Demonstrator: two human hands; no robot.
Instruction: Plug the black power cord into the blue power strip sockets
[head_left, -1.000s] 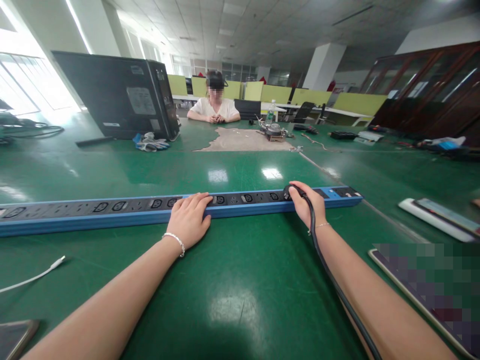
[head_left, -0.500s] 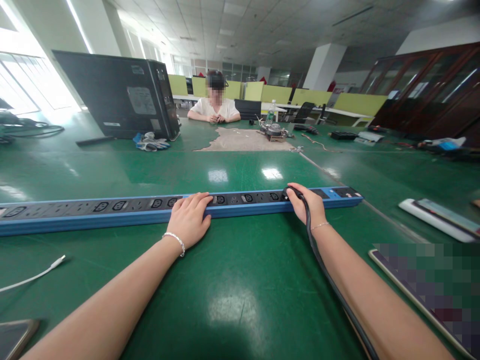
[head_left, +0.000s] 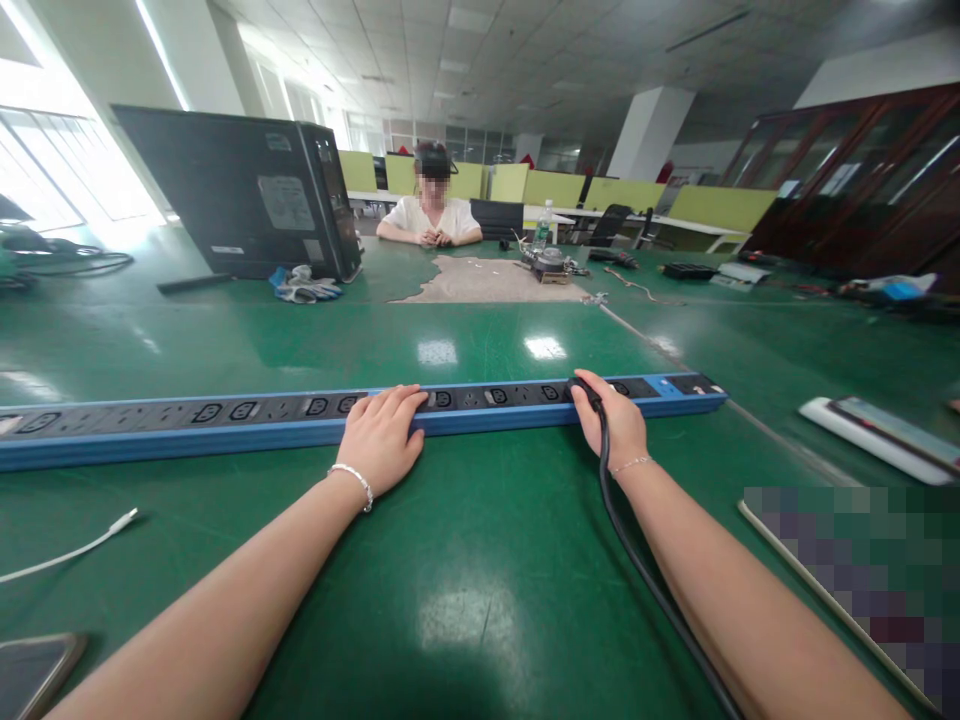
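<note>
A long blue power strip [head_left: 480, 419] with a row of black sockets lies across the green table. My left hand [head_left: 382, 435] rests on its middle, fingers over the top face and thumb at the front side. Further right, my right hand [head_left: 613, 422] is closed on a black plug [head_left: 583, 388] at the strip's sockets. How deep the plug sits cannot be seen. Its black cable [head_left: 637, 560] hangs from the plug and runs down toward the lower right, beside my right forearm.
Behind the strip stand a black computer case [head_left: 247, 195], gloves [head_left: 306, 285] and a bottle [head_left: 542, 225]. A person [head_left: 430, 215] sits across the table [head_left: 465, 540]. A white cable [head_left: 75, 550] lies left; a white device [head_left: 874, 440] lies right.
My right hand has shifted slightly, its fingers now more to the right side of the plug. The cable below has swung a little left. My left hand stays on the strip.
</note>
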